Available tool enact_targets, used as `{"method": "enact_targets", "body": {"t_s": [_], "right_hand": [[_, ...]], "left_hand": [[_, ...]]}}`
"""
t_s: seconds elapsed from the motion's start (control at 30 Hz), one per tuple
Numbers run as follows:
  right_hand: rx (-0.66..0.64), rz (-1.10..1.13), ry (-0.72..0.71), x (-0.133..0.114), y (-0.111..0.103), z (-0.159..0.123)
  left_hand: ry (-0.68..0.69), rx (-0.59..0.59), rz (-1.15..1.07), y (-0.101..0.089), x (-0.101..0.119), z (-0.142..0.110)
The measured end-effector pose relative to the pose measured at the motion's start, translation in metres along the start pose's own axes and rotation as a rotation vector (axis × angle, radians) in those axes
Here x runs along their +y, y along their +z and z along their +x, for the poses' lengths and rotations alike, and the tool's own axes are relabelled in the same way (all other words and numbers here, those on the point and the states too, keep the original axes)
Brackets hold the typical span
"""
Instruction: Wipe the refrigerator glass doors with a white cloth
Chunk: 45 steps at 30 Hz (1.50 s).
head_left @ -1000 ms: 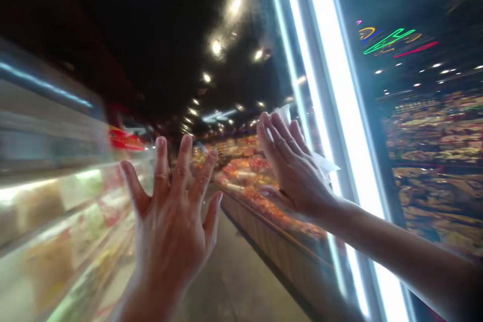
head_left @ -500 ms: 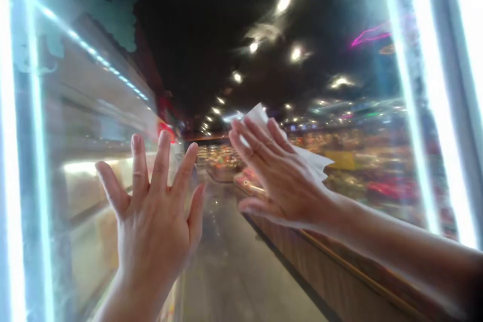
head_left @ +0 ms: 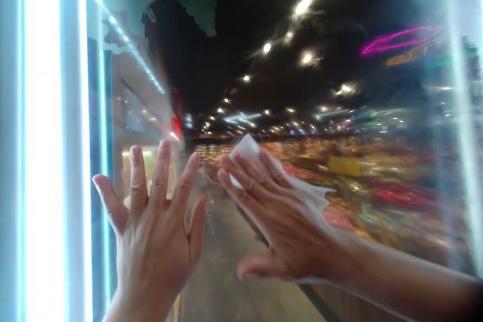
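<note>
My left hand (head_left: 153, 231) is raised with the palm facing away and the fingers spread wide, holding nothing. It appears to lie flat on a clear glass pane (head_left: 377, 100). Beside it on the right, my right hand (head_left: 290, 231) is stretched out and tilted to the left, its thumb apart. Under its palm and fingers is a thin white tissue (head_left: 247, 148), pressed flat towards the glass. One corner sticks out past the fingertips and another edge shows behind the wrist. The rest of the tissue is hidden by the hand.
Bright white light tubes (head_left: 43, 141) run upright at the left, and a fainter strip (head_left: 462, 110) at the right. Beyond the glass lie a grey floor aisle (head_left: 226, 282), blurred colourful goods (head_left: 407, 193) and ceiling lamps (head_left: 305, 4). A pink neon shape (head_left: 400, 40) glows at upper right.
The view has swung, so the left light tubes sit further right in the picture. My right hand and the tissue have moved lower; my left hand stays spread.
</note>
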State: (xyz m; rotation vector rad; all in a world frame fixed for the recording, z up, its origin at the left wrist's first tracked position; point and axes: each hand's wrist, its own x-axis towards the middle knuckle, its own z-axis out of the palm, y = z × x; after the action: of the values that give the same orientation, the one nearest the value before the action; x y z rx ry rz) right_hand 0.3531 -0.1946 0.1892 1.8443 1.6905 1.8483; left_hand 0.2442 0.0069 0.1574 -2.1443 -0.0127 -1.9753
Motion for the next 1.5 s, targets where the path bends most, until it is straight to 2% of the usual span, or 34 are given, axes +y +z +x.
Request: {"method": "enact_targets", "body": {"t_s": [0.1, 0.2, 0.27, 0.33, 0.4, 0.43, 0.57, 0.6, 0.7, 0.73, 0.87, 0.9, 1.03, 1.13, 1.2, 1.3, 1.43, 1.5], "right_hand": [[-0.037, -0.006, -0.054, 0.000, -0.002, -0.016], [0.036, -0.082, 0.060, 0.012, -0.005, -0.033], [0.031, -0.083, 0.102, 0.016, -0.007, -0.049], [-0.031, -0.049, 0.041, 0.015, -0.008, -0.068], [-0.068, -0.029, -0.017, 0.017, -0.010, -0.088], [-0.062, -0.032, 0.000, 0.019, -0.011, -0.098], [0.009, -0.085, 0.265, 0.038, -0.020, -0.139], [0.008, -0.096, 0.264, 0.043, -0.022, -0.151], [-0.026, -0.125, 0.142, 0.056, -0.025, -0.189], [-0.026, -0.136, 0.149, 0.062, -0.027, -0.203], [0.069, -0.165, 0.453, 0.084, -0.030, -0.264], [0.075, -0.165, 0.488, 0.086, -0.030, -0.278], [0.021, -0.172, 0.404, 0.077, -0.025, -0.328], [0.059, -0.192, 0.602, 0.068, -0.019, -0.354], [0.082, -0.181, 0.672, 0.065, -0.017, -0.366], [0.078, -0.167, 0.588, 0.063, -0.017, -0.377], [0.093, -0.147, 0.725, 0.058, -0.019, -0.376], [0.084, -0.127, 0.669, 0.052, -0.019, -0.371]], "left_hand": [[-0.013, -0.006, -0.004, 0.000, 0.000, -0.004], [-0.041, -0.020, -0.026, 0.000, 0.006, -0.006], [-0.045, -0.032, -0.040, 0.001, 0.017, -0.008], [-0.038, -0.049, -0.047, 0.003, 0.033, -0.011], [-0.028, -0.080, -0.050, 0.007, 0.054, -0.015], [-0.020, -0.091, -0.053, 0.010, 0.065, -0.017], [0.009, -0.113, -0.125, 0.022, 0.115, -0.020], [0.012, -0.116, -0.146, 0.025, 0.128, -0.020], [0.039, -0.120, -0.180, 0.034, 0.166, -0.017], [0.054, -0.115, -0.185, 0.037, 0.178, -0.016], [0.095, -0.101, -0.206, 0.053, 0.229, -0.016], [0.101, -0.100, -0.218, 0.058, 0.242, -0.018], [0.141, -0.132, -0.237, 0.076, 0.290, -0.032], [0.204, -0.145, -0.218, 0.086, 0.317, -0.050], [0.250, -0.149, -0.218, 0.091, 0.328, -0.062], [0.314, -0.186, -0.219, 0.097, 0.334, -0.074], [0.349, -0.227, -0.189, 0.097, 0.326, -0.077], [0.352, -0.233, -0.172, 0.093, 0.317, -0.077]]}}
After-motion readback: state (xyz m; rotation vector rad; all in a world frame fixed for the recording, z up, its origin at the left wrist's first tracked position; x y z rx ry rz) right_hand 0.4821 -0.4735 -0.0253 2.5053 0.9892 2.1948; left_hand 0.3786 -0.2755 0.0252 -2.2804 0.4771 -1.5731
